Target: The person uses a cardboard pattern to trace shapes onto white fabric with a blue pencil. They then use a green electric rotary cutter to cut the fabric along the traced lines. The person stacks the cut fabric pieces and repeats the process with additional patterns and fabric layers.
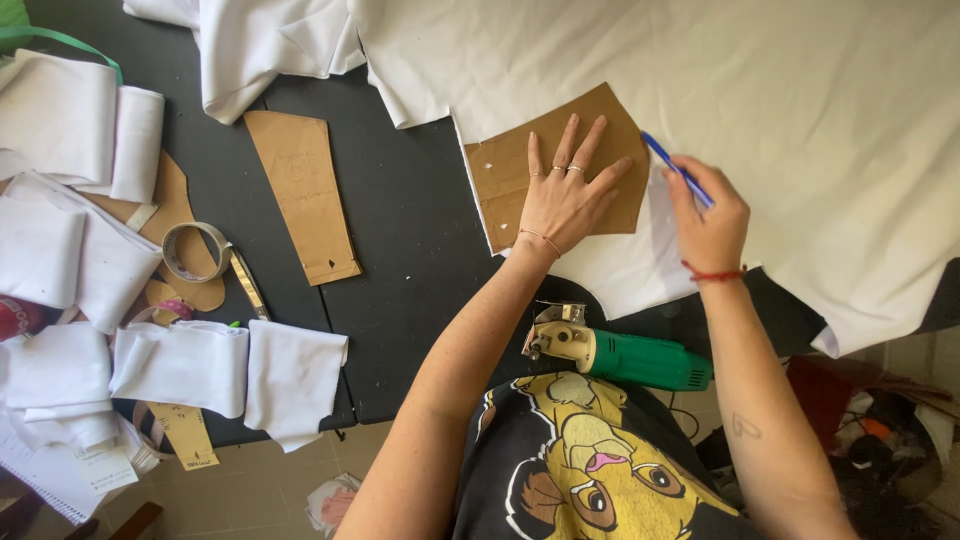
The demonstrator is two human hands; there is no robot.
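Note:
My left hand (565, 195) lies flat with fingers spread on a brown cardboard pattern piece (505, 175). The pattern rests on white fabric (800, 100) spread over a black table (410, 220). My right hand (708, 215) grips a blue pen (672, 167), whose tip is at the pattern's right edge, on the fabric.
A green electric cutter (620, 357) lies at the table's near edge. A second cardboard pattern (303, 195), a tape roll (190, 250) and scissors (248, 283) lie to the left. Stacks of cut white fabric pieces (180, 365) fill the left side.

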